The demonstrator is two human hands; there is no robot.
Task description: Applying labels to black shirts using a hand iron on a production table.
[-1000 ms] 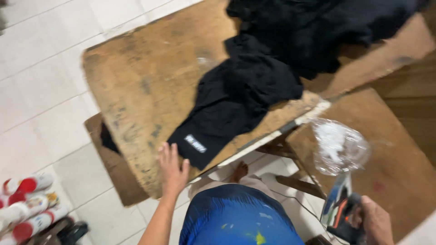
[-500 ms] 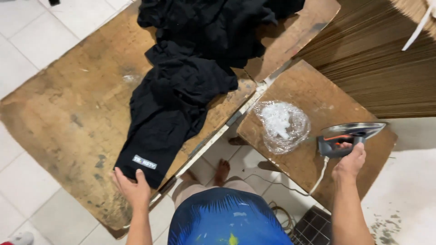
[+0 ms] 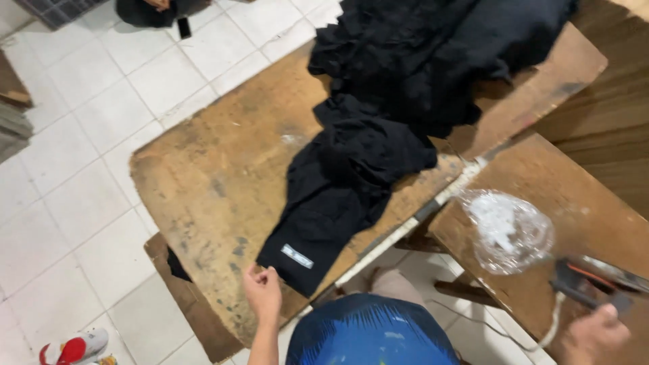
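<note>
A black garment [image 3: 338, 196] with a small white label lies spread on a worn wooden table [image 3: 216, 182]. My left hand [image 3: 262, 292] is at the garment's near hem corner with its fingers curled on the cloth. A clothes iron [image 3: 595, 277] with a dark handle rests on a second wooden table [image 3: 574, 182] at the right. My right hand [image 3: 595, 332] is just below the iron's handle end and touches it. Blur hides whether that hand grips the handle. A white cord [image 3: 551, 331] hangs from the iron.
A heap of black clothes [image 3: 433, 54] covers the far end of the table. A crumpled clear plastic bag [image 3: 507, 230] lies next to the iron. The floor is white tile, with a red and white shoe [image 3: 71, 348] at bottom left. My blue shirt fills the bottom centre.
The view has swung left. The iron now sits lower on the right table with my right hand below its handle. My left hand's fingers have curled at the garment's hem.
</note>
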